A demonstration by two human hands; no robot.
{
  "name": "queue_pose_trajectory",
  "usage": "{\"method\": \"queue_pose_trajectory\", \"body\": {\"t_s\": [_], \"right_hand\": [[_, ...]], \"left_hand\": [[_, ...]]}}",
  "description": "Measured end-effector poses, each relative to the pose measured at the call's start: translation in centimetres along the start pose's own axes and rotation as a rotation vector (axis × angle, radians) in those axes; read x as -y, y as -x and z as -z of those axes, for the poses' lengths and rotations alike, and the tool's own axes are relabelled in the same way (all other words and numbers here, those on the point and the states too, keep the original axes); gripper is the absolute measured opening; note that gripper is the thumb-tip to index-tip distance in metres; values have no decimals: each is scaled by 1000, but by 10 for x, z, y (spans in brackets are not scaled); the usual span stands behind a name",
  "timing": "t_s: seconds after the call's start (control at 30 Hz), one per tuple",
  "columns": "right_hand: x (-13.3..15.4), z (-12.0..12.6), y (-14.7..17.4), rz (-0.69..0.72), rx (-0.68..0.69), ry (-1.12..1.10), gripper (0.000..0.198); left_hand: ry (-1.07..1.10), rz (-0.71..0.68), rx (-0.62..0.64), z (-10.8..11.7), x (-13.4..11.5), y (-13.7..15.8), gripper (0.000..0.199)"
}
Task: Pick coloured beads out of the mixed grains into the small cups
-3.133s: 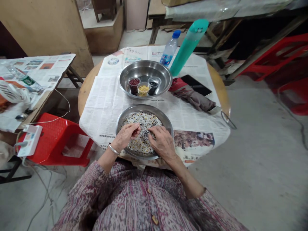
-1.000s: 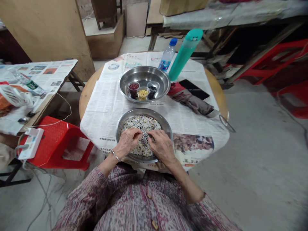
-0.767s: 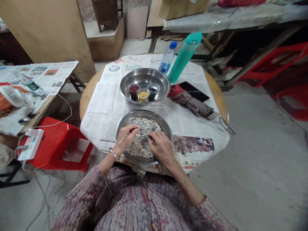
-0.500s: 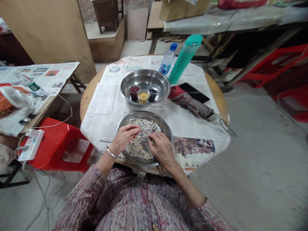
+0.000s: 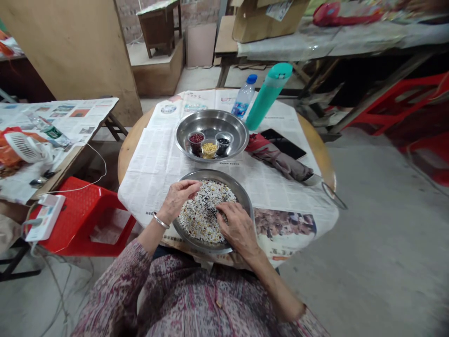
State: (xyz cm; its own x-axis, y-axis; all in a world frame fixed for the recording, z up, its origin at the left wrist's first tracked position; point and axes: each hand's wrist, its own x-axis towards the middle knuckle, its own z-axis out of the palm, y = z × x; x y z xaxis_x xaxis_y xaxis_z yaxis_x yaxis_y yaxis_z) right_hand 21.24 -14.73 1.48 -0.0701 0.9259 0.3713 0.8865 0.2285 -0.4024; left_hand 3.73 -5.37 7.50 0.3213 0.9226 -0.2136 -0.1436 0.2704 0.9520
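In the head view, a steel basin (image 5: 247, 200) at the table's near edge holds a layer of mixed grains and beans (image 5: 201, 220), white, black, yellow and dark red. My left hand (image 5: 178, 199), with a silver bangle at the wrist, is over the basin's left side, thumb and fingers pinched together. Whatever is between those fingertips is too small to name. Low over the right side, my right hand (image 5: 240, 229) has its fingers curled down at the grains, thumb close to the forefinger. Its fingertips partly hide what they touch.
Behind stands a second steel basin (image 5: 185, 122) with cups of red beans (image 5: 196, 138), yellow beans (image 5: 209, 149) and black beans (image 5: 223, 142). A water bottle (image 5: 243, 98), teal flask (image 5: 268, 98), folded umbrella (image 5: 280, 157) and black tablet (image 5: 283, 144) are beyond. A red stool (image 5: 80, 224) is left.
The view has tilted slightly, so the table sits lower in the picture. My left hand has shifted a little up and left relative to the basin; my right hand stays at the grains.
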Motion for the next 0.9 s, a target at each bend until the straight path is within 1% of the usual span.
{"method": "queue_pose_trajectory", "body": {"t_s": [0.13, 0.2, 0.33, 0.47, 0.57, 0.67, 0.73, 0.83, 0.9], "right_hand": [[0, 0, 1, 4, -8, -4, 17], [0, 1, 1, 7, -1, -3, 16], [-1, 0, 1, 14, -14, 3, 16], [-1, -1, 1, 19, -30, 2, 16], [-1, -2, 1, 17, -29, -3, 17], [-1, -2, 1, 17, -31, -6, 18], [-2, -2, 1, 17, -33, -8, 18], [-2, -2, 2, 7, -16, -5, 18], [-2, -2, 2, 2, 0, -2, 17]], "left_hand": [[-199, -125, -53, 6, -22, -36, 15], [-323, -198, -90, 9, -34, -61, 13], [-506, -397, -203, 12, -54, -115, 12], [-658, -555, -233, 8, -62, -156, 12], [-744, -621, -250, 6, -64, -172, 21], [-784, -661, -273, 7, -62, -171, 27], [-794, -705, -304, 11, -58, -157, 24], [-804, -752, -345, 18, -45, -122, 14], [-826, -747, -321, 24, -32, -92, 8]]}}
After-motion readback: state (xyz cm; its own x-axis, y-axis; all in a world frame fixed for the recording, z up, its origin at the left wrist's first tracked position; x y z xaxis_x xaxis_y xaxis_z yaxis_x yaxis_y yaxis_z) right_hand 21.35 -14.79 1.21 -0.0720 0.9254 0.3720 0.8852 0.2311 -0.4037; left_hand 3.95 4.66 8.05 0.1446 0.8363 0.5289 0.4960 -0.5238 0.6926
